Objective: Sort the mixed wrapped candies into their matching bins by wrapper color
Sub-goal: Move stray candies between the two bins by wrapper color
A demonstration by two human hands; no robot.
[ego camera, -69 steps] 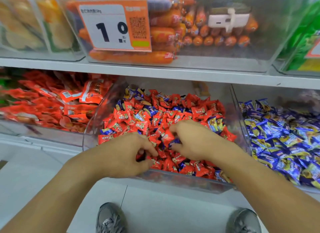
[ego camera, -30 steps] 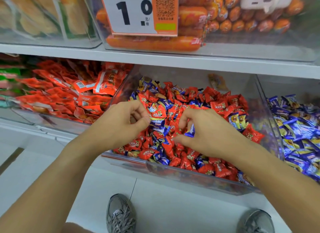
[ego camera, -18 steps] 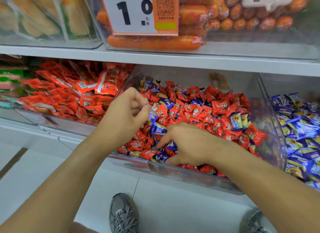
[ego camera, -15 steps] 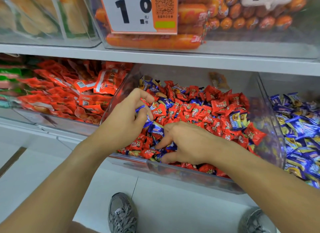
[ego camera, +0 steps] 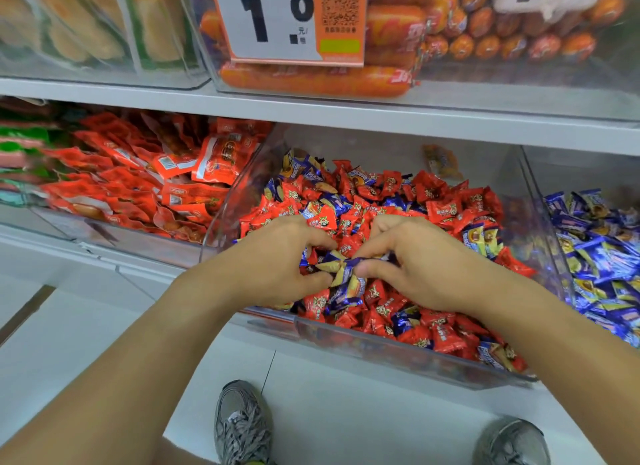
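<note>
A clear middle bin (ego camera: 381, 348) holds a heap of red wrapped candies (ego camera: 440, 208) with blue ones mixed in. Both hands are over its front part. My left hand (ego camera: 273, 260) has its fingers curled round several blue wrapped candies (ego camera: 337, 265), whose yellow-and-blue ends stick out. My right hand (ego camera: 415, 260) pinches the same blue bunch from the right, thumb and fingers closed on a wrapper. The bin on the right (ego camera: 540, 201) holds only blue candies (ego camera: 602, 243).
A bin of red snack packets (ego camera: 145, 184) stands on the left. The white shelf (ego camera: 346, 111) above carries bins of orange sausages (ego camera: 450, 32) and a price tag (ego camera: 287, 18). Below are the white floor and my grey shoes (ego camera: 242, 426).
My left hand came down from the heap's left side to the front middle. My right hand rose off the pile to meet it, and both now hold a blue bunch together.
</note>
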